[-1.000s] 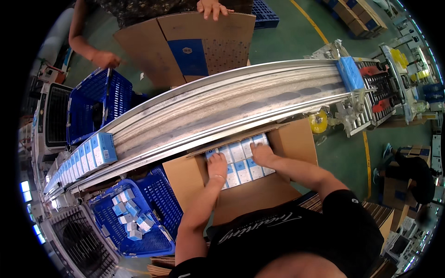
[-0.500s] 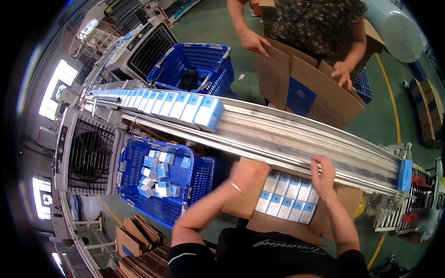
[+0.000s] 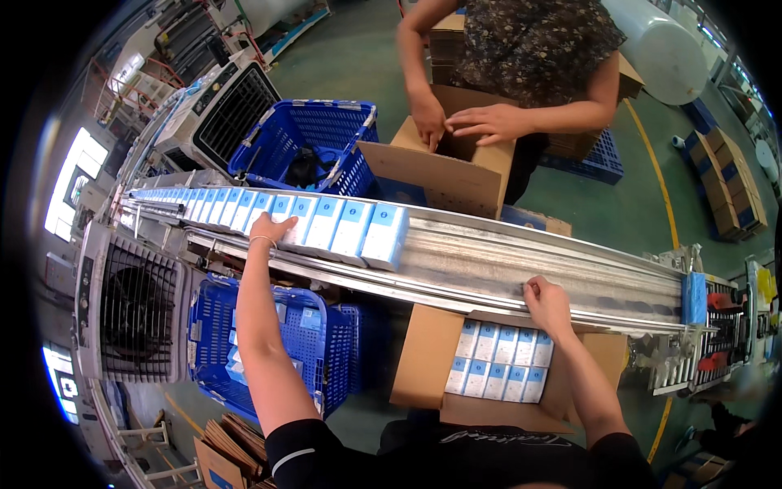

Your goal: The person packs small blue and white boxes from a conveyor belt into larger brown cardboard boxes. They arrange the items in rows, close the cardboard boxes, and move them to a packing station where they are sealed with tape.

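My left hand (image 3: pixel 271 229) reaches up to a long row of white and blue boxes (image 3: pixel 326 225) on the metal conveyor (image 3: pixel 505 265), fingers resting on the near side of the boxes. My right hand (image 3: pixel 547 303) rests on the conveyor's near rail, holding nothing. Just below it stands an open cardboard carton (image 3: pixel 423 359) with two rows of the same small boxes (image 3: pixel 498 360) packed inside.
Across the conveyor another person has both hands (image 3: pixel 464 122) in an open cardboard box (image 3: pixel 444 167). A blue plastic basket (image 3: pixel 314 147) stands far left, another blue basket (image 3: pixel 261 342) with loose boxes sits near my left arm. A fan unit (image 3: pixel 134 310) is at left.
My left hand has left the carton and reached up to the row of boxes on the conveyor. My right hand rose from the carton's edge to the rail. The view swung left.
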